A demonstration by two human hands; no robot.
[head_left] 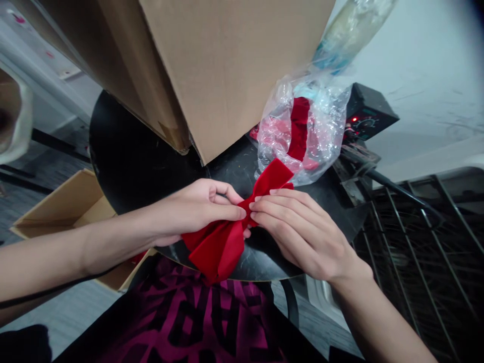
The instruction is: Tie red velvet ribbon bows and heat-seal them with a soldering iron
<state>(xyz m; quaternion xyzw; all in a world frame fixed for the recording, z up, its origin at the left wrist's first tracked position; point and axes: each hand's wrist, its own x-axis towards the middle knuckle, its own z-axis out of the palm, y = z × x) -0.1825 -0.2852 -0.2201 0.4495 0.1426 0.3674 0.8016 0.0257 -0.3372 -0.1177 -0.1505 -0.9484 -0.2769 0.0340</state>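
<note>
A red fabric bow (223, 247) is held above the near edge of the round black table, its loops spreading toward the lower left and the upper right. My left hand (204, 204) pinches the bow close to its middle, thumb on top. From the other side, my right hand (298, 227) closes its fingers on the bow's centre; its thumb is mostly hidden. Beyond my hands lies a clear plastic bag (325, 116) with red pieces in it, and a strip of red fabric (300, 128) shows at its opening.
Large cardboard boxes (234, 65) stand on the black table (132, 166). A black device with a red light (370, 113) is at the right. An open carton (60, 201) sits lower left, a metal rack (419, 242) lower right. A plastic-wrapped bundle (351, 35) leans at the wall.
</note>
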